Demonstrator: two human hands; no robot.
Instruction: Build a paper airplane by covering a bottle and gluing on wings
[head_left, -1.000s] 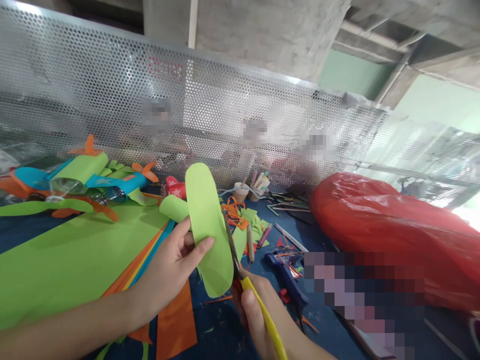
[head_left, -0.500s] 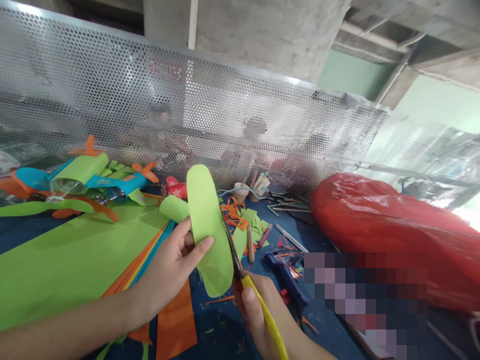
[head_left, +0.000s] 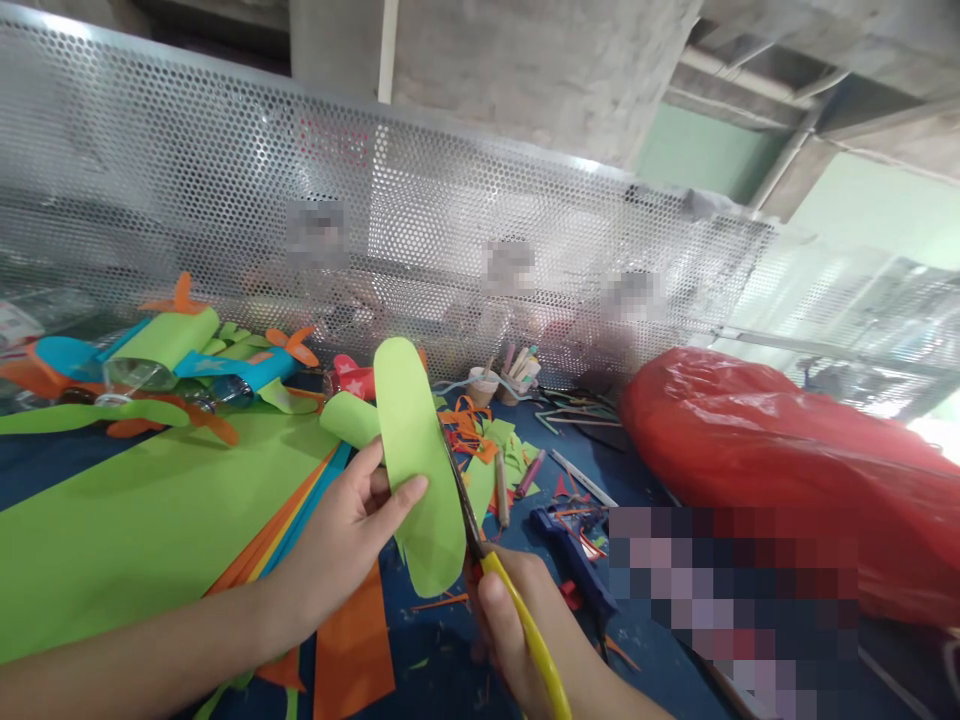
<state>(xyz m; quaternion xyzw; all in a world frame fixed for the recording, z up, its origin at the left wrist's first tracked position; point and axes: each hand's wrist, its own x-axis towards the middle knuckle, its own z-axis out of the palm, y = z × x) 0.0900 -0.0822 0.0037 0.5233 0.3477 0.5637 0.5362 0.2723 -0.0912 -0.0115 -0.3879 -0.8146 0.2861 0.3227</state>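
head: scissors, right hand (partly hidden)

bright daylight at far right, dim concrete overhead, glare on red plastic, pixelated patches

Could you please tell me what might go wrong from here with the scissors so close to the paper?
The scissors in the right hand lie along the edge of the oblong green paper, so a slip might nick it. The left hand has its thumb near the blades and could get cut. The blue tool nearby might get bumped.
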